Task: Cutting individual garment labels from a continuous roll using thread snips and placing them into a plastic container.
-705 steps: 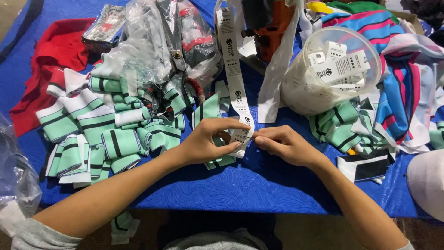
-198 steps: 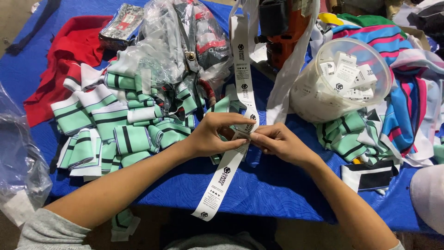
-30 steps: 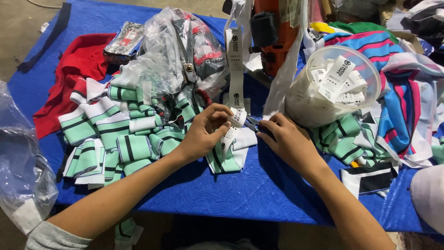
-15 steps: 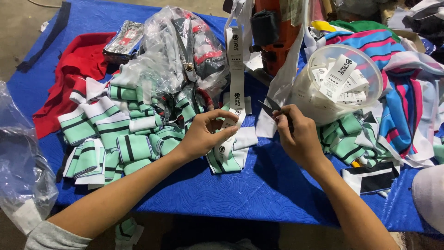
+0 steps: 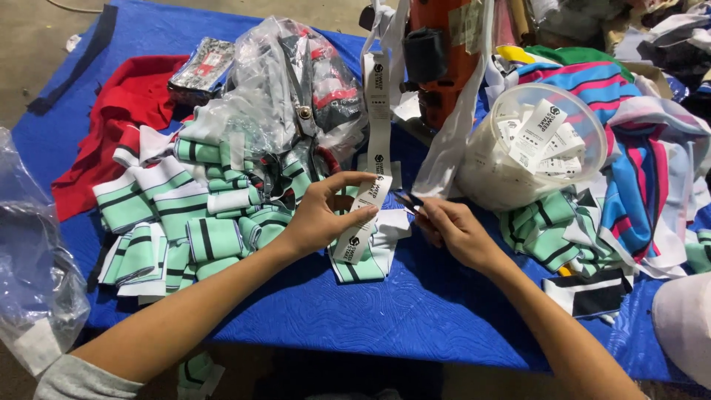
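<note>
Left hand: the left hand (image 5: 322, 218) is held over the middle of the counter, its fingers (image 5: 354, 180) curled and pinching a white label strip (image 5: 363, 215) between thumb and forefinger.
Right hand: the right hand (image 5: 455, 230) is just right of the strip, its fingers closed around small dark snips (image 5: 409, 201) whose tips point at the strip.
Strip: a long printed ribbon is seen hanging down from the far side, passing through the left fingers, with its loose end resting on a striped collar piece (image 5: 363, 263).
Handling: the strip is judged light, thin, limp and a little slick; it is best pinched flat close to the snips so it stays taut.
Tub: a clear round tub (image 5: 541, 148) full of cut white labels stands to the right, near the right hand.
Collars: green, white and black knit pieces (image 5: 170, 222) are heaped on the left, and more lie right of the tub.
Other things: a crumpled clear bag (image 5: 289, 96) lies far centre, red cloth (image 5: 122, 122) far left, striped garments (image 5: 637, 155) at the right, and an orange machine (image 5: 444, 52) at the far edge.
Counter: a quilted blue cover (image 5: 385, 318) is spread over the counter, soft and slightly wrinkled.
Room: bare grey floor is seen at far left; another clear bag (image 5: 33, 274) hangs off the near left edge.
</note>
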